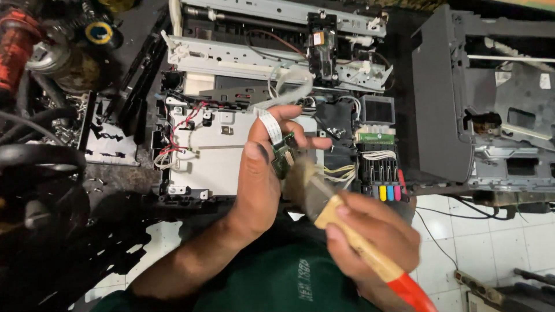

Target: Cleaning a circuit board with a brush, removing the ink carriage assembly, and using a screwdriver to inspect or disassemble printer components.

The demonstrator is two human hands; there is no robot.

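- A white tiled floor [497, 231] is seen at the lower right of the frame, with dismantled printer parts spread over the whole upper half.
- An opened printer chassis [219, 156] lies at centre; red and white wires are held inside it at its left, and coloured ink cartridges [388, 192] are seated in a slot at its right.
- A grey plastic housing [445, 98] stands at the upper right.
- A small green circuit board [283, 157] with a white ribbon cable [270, 127] is pinched in the left hand [263, 173], fingers closed on it.
- A paintbrush [347, 231] is gripped by the right hand [370, 237]; its long axis runs diagonally, with the bristles pointed to the upper left and touching the board and the red handle end at the lower right.
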